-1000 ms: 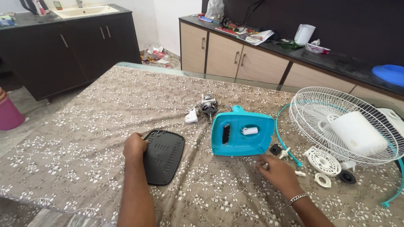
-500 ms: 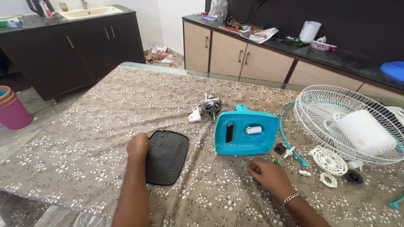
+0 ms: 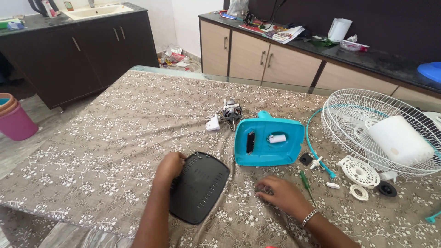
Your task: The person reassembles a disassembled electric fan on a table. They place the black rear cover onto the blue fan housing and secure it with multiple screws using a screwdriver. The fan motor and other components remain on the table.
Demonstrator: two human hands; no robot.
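Left hand (image 3: 169, 168) grips black vented cover (image 3: 200, 187) edge; right hand (image 3: 281, 195) flat on patterned tablecloth (image 3: 115, 133), near green screwdriver (image 3: 306, 182), below teal housing (image 3: 268, 143).

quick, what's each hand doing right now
Left hand: fingers closed on the edge of the black cover.
Right hand: palm down on the tablecloth; can't tell if it holds anything.

The one camera sits on my head, looking down and forward across the surface (image 3: 115, 138) from its near edge. It is close above my hands; cabinets beyond the far edge fill the top.
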